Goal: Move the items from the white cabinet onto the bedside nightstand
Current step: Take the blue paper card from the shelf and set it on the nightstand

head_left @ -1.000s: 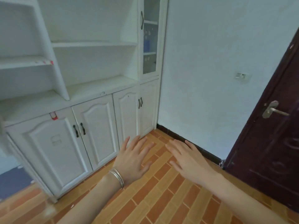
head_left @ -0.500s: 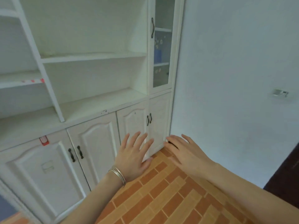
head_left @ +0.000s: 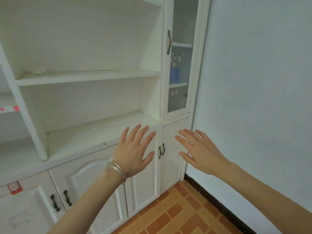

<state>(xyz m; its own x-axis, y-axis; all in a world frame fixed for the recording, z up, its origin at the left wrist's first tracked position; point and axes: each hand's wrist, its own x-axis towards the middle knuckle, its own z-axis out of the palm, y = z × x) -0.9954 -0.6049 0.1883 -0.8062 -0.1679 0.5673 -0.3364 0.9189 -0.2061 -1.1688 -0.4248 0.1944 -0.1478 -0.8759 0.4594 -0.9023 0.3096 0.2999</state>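
Observation:
The white cabinet fills the left of the head view, with open shelves above and shut doors below. A narrow glass door at its right end is shut; behind it I make out a blue item and small pale shapes. A small whitish lump lies on the upper open shelf. My left hand, with silver bangles at the wrist, is raised in front of the lower doors, fingers spread, holding nothing. My right hand is spread beside it, also holding nothing. No nightstand is in view.
A pale blue wall stands right beside the cabinet's right end. Orange brick-pattern floor tiles lie below. The lower doors carry dark handles. A red sticker marks the bottom-left door.
The view has turned left and up: the dark door on the right has left the frame and the cabinet is nearer. Both hands have risen from floor level to the lower doors.

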